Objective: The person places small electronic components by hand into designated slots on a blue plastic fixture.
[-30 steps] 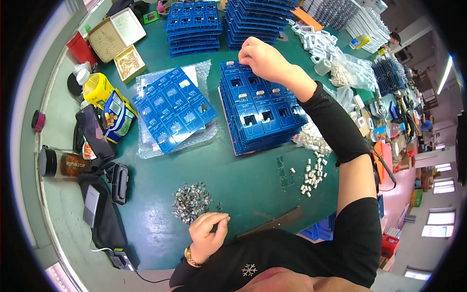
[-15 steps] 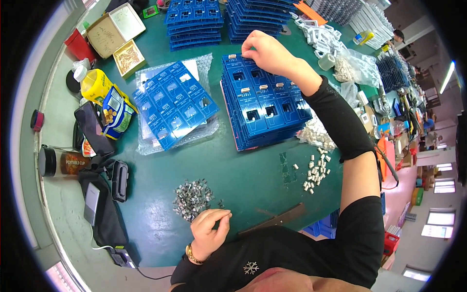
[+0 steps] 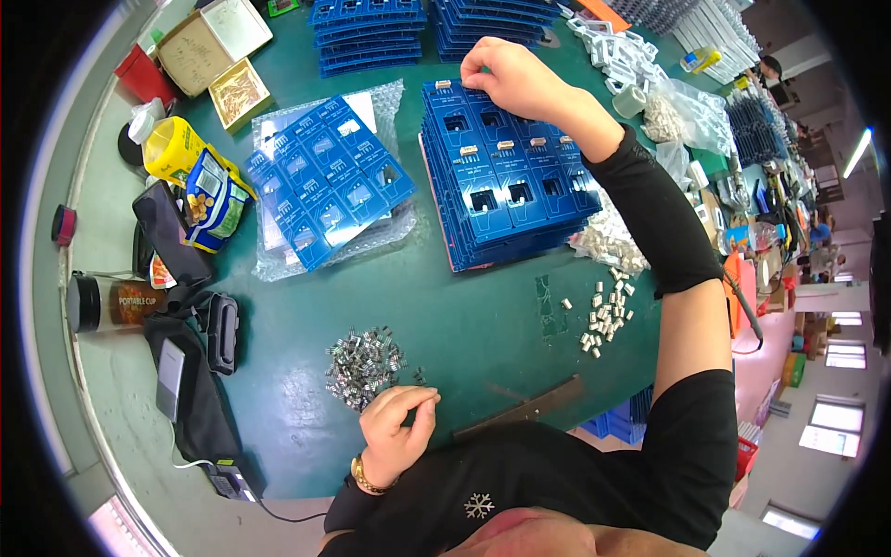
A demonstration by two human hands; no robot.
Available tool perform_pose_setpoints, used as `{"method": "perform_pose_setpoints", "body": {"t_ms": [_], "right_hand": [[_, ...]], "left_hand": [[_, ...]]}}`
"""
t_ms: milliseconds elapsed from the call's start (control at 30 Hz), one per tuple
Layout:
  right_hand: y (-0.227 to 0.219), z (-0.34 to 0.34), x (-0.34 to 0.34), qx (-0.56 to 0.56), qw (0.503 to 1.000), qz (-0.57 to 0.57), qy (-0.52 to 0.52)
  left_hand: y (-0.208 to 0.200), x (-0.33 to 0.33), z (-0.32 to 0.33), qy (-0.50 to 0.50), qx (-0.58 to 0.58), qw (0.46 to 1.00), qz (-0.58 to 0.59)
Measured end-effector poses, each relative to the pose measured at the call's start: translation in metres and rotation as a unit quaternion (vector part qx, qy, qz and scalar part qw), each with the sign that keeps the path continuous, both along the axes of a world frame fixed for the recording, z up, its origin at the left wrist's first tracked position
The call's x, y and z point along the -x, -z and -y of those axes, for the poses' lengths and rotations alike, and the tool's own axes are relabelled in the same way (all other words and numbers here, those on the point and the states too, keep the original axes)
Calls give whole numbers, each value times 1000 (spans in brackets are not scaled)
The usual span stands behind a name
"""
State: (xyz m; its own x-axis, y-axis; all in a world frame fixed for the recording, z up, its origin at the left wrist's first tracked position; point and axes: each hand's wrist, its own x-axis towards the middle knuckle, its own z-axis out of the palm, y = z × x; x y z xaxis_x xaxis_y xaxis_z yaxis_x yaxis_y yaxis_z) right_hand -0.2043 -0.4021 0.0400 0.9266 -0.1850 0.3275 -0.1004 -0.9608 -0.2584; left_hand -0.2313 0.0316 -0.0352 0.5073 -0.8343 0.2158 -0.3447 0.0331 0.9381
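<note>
My right hand [image 3: 520, 82] reaches over the far edge of the top blue circuit board [image 3: 515, 223], which lies on a stack of boards. Its thumb and fingers are pinched together at the far row, just right of a white connector [image 3: 444, 85]; what is between them is hidden. Several more white connectors stand on the middle row of this board. Near the table's front edge, my left hand [image 3: 397, 432] has thumb and index finger drawn together, and I cannot make out anything in them. Just beyond it lies a pile of small dark metallic parts [image 3: 362, 364].
White connectors [image 3: 608, 317] lie loose at right, near a larger whitish heap [image 3: 608, 241]. Another blue board [image 3: 329, 181] rests on bubble wrap at left. More board stacks [image 3: 367, 37] stand behind. Boxes, a yellow bottle [image 3: 172, 148] and a snack pouch [image 3: 215, 200] line the left side.
The whole view has shifted slightly, so the table things sit a little higher in it. Both hands keep nearly the same pose and place over the work.
</note>
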Motion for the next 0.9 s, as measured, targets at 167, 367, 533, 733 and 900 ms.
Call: {"method": "perform_pose_setpoints", "body": {"t_ms": [167, 367, 533, 733, 900], "right_hand": [[-3, 1, -2, 31, 999, -10, -1], [-5, 2, -1, 31, 999, -25, -4], [-10, 1, -2, 44, 999, -13, -19], [-58, -4, 20, -98, 995, -18, 18], [-91, -67, 84, -29, 996, 19, -77]], "left_hand": [[1, 2, 0, 2, 0, 1000, -10], [1, 1, 3, -10, 5, 1000, -7], [-5, 5, 3, 1, -2, 1000, 17], [-63, -30, 18, 40, -35, 939, 339], [-17, -117, 80, -137, -170, 815, 538]]}}
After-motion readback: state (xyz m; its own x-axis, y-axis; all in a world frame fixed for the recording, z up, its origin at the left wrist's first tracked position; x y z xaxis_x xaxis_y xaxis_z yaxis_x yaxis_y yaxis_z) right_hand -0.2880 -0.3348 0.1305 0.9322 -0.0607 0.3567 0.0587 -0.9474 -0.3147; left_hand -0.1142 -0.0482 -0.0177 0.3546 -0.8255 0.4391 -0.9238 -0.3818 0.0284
